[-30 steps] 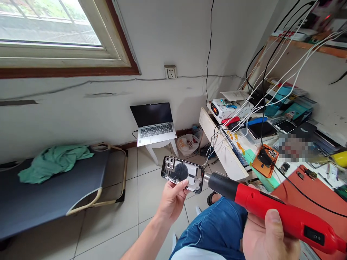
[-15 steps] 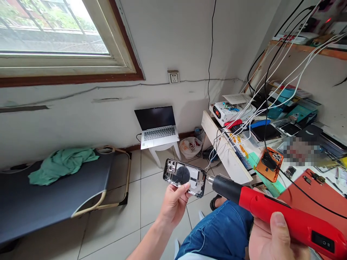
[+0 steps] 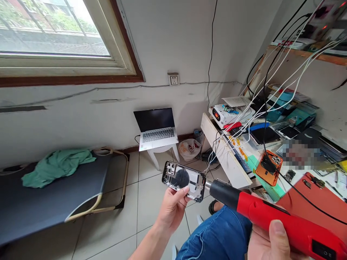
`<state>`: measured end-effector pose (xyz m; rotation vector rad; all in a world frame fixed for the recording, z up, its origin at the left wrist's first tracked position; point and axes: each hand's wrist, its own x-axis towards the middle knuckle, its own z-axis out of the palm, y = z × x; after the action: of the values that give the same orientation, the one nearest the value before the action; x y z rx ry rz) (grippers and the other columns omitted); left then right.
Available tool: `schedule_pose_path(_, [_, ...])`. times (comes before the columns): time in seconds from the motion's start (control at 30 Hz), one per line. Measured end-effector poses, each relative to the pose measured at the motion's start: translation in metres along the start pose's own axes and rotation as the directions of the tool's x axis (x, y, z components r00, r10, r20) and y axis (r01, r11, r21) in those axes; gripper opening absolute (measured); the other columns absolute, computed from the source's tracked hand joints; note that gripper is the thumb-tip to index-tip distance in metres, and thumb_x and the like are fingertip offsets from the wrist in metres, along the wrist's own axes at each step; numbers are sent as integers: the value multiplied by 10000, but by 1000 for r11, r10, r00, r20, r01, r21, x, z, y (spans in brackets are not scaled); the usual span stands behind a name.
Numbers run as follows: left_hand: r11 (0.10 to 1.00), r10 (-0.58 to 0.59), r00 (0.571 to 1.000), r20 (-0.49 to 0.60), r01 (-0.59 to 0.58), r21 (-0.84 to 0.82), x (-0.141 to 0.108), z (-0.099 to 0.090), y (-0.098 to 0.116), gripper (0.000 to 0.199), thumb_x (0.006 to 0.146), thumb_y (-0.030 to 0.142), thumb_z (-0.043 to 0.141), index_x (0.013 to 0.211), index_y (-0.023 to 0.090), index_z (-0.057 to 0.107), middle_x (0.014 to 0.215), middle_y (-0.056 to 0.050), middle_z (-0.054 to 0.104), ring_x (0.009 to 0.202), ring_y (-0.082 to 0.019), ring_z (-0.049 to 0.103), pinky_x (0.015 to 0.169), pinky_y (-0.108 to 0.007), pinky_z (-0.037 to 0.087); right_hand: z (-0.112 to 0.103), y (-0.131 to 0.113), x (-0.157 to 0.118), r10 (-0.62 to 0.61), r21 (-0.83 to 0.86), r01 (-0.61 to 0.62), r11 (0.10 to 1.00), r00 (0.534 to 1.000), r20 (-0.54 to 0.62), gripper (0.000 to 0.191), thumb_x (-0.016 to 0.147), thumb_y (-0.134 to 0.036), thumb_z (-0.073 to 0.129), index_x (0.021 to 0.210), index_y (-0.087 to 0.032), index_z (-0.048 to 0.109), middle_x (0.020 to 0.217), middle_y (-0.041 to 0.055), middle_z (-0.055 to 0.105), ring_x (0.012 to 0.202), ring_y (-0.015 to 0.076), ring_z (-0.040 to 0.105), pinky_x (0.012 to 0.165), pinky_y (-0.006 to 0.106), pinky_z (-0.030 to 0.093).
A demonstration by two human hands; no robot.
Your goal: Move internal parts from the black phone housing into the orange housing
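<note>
A black phone housing [image 3: 182, 177], its inner side showing a dark round patch and a camera frame, is gripped by its lower edge in my left hand [image 3: 173, 207]. The thumb lies over the rim. My right hand [image 3: 273, 238] is wrapped round a red heat gun [image 3: 287, 220] with a black front part and a metal nozzle. The nozzle points left at the right end of the housing, very close to it; whether they touch I cannot tell.
A cluttered desk [image 3: 227, 159] on the right holds an orange phone housing [image 3: 269, 169], a red mat [image 3: 314, 198] and a white device [image 3: 230, 113]. White cables hang over it. A laptop [image 3: 157, 133] sits on a stool; a folding bed [image 3: 67, 184] stands left.
The heat gun's nozzle has moved slightly left, closer to the housing's right end. The housing sits slightly lower at its right end. The view has shifted a little.
</note>
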<state>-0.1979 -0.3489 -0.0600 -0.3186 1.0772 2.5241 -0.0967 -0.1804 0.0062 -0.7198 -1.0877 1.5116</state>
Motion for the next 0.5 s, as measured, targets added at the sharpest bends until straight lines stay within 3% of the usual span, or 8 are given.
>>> schedule_pose_path(0.1, [1000,-2,1000,-2,2,-2,0,1,0,474,603,346,1110,869,138,778,742,-8,739,596,-70,632,585,-151,561,-2,3,1,13,29,-12,999,999,-29,328,664,-244,998,856,-195,736,1004,75,816,1047,374,810,789,537,728])
schedule_pose_path(0.27, [1000,4,1000,-2,-4,-9,0,0,-1,450,603,330,1111,798,135,755,704,10,706,546,-47,582,539,-138,526,-12,7,3,-22,-44,25,999,999,49,292,728,-256,960,917,-189,748,981,83,815,1003,349,807,805,520,713])
schedule_pose_path(0.5, [1000,9,1000,7,-9,-13,0,1,-2,442,609,318,1108,793,128,754,708,2,710,555,-54,594,544,-142,535,6,-8,-5,-29,-32,29,999,999,27,274,757,-250,934,876,-216,689,1034,83,810,1102,374,787,852,565,705])
